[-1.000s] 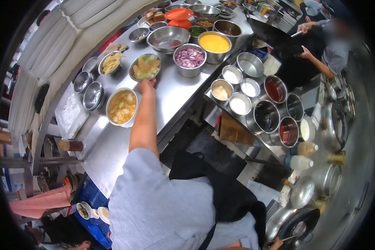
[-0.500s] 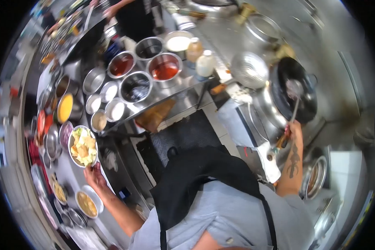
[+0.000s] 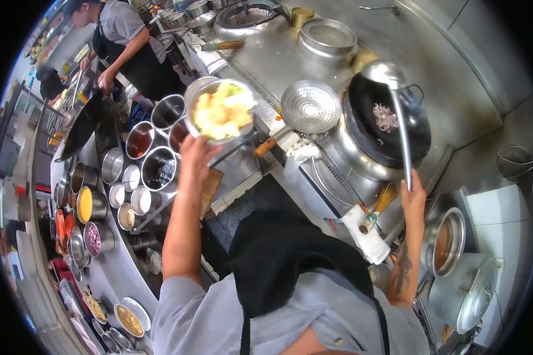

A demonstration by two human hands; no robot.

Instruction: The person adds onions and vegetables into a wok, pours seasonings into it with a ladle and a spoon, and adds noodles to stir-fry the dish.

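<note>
My left hand grips a metal bowl filled with pale green and yellow-orange chopped food, held up in front of the sauce pots. The bowl is slightly blurred. My right hand is closed around the long handle of a ladle. The ladle's round head hangs over the far rim of a black wok. Purplish sliced pieces, perhaps onion, lie inside the wok, which rests on a metal burner ring.
A perforated strainer with a wooden handle lies left of the wok. A bamboo brush and white cloth sit near my right arm. Pots, including one of dark liquid, stand at left. Another person works at the far left.
My left hand has carried the bowl from the left counter toward the wok, rightward and up. The ladle head has risen from the purplish pieces to the wok's far rim. My view has shifted.
</note>
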